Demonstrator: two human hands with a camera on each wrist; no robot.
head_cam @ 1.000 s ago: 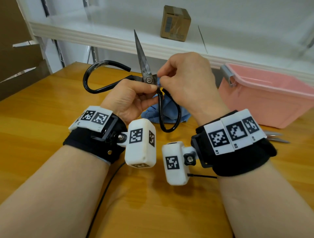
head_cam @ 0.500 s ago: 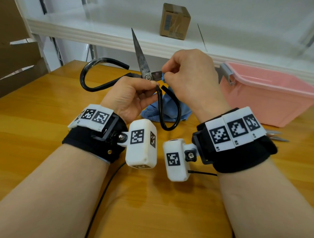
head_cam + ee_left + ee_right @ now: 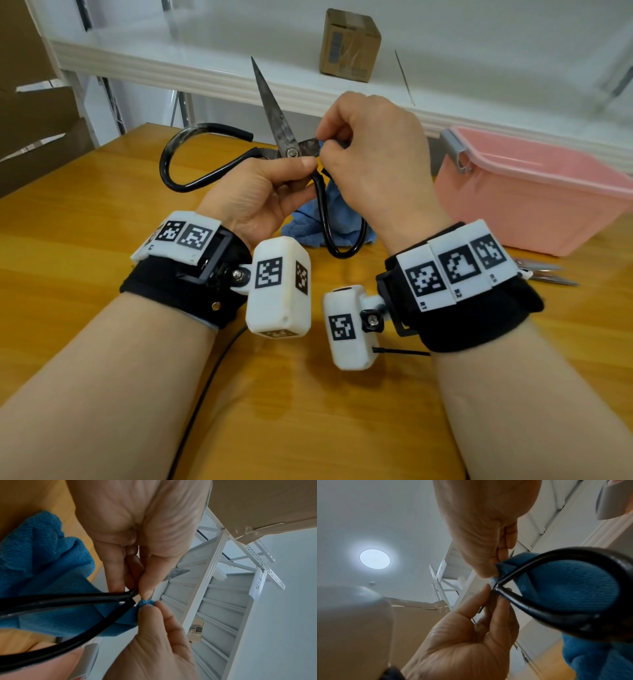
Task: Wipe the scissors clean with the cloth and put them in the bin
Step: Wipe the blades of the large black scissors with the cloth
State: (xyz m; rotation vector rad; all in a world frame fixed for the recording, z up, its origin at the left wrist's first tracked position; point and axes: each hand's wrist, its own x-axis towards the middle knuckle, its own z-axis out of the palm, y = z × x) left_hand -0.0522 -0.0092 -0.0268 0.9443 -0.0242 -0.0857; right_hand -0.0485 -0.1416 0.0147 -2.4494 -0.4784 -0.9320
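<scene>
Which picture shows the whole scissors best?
The head view: the scissors show both blades and both black loops, gripped at the pivot by the left hand. The left wrist view shows handles and a blade tip; the right wrist view, one loop.

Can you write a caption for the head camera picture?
Left hand holds open black scissors; right hand wipes with blue cloth.

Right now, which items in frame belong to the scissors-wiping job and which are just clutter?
In the job:
- scissors, gripped near the pivot by the left hand
- blue cloth, pinched against the blade by the right hand
- pink bin

Lying about:
- cardboard box on the white shelf
- metal item, part hidden behind the right wrist
</scene>
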